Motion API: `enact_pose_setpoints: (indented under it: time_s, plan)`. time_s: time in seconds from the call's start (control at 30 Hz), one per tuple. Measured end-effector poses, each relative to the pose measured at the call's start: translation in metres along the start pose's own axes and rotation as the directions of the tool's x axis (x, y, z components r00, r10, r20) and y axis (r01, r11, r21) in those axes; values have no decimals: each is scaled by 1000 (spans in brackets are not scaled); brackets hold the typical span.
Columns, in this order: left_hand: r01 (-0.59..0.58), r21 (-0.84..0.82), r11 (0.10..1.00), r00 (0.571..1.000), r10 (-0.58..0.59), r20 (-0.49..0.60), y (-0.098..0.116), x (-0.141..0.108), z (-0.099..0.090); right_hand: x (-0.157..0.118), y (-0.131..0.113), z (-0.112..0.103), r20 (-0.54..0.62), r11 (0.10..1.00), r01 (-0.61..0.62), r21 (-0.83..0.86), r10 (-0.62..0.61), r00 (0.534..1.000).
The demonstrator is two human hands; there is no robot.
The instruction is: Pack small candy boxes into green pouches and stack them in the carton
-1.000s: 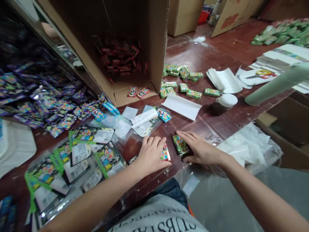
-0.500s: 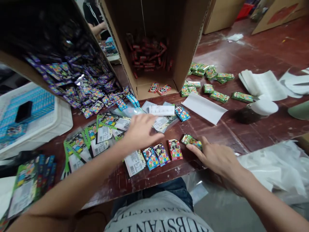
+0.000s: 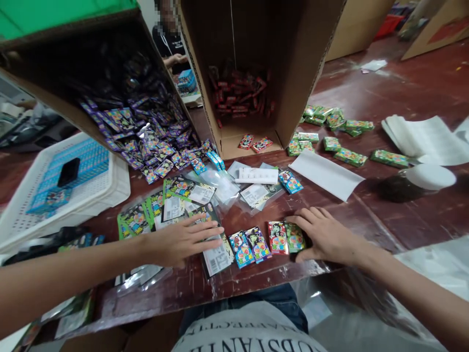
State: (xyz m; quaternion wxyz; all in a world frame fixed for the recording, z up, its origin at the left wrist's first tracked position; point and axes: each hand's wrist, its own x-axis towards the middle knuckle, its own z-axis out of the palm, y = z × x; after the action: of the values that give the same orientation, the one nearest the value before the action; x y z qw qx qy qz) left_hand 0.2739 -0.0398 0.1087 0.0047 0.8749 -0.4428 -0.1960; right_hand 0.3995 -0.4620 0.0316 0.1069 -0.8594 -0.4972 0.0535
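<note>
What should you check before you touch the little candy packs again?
1. Four small packs lie side by side in a row near the table edge: ok.
2. Right hand rests against the green pack at the row's end: ok.
3. Left hand lies flat on the clear bags, fingers spread: ok.
4. Bag mouth open: cannot tell.
5. Row clear of the white paper strip: ok.
</note>
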Motion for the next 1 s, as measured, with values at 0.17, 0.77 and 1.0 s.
enact_pose_setpoints:
  time_s: [0.17, 0.77, 1.0]
  plan:
    - [35, -72, 997, 992, -44, -119, 13, 8, 14, 16, -39, 15, -143, 994, 107, -33, -110, 984]
    - [567, -341, 750, 732, -649, -208, 76, 8, 42, 54, -71, 31, -135, 901, 367, 232, -344, 929]
    - [494, -501, 711, 687, -672, -276, 88, 35, 54, 59, -77, 21, 30, 866, 315, 388, -353, 935]
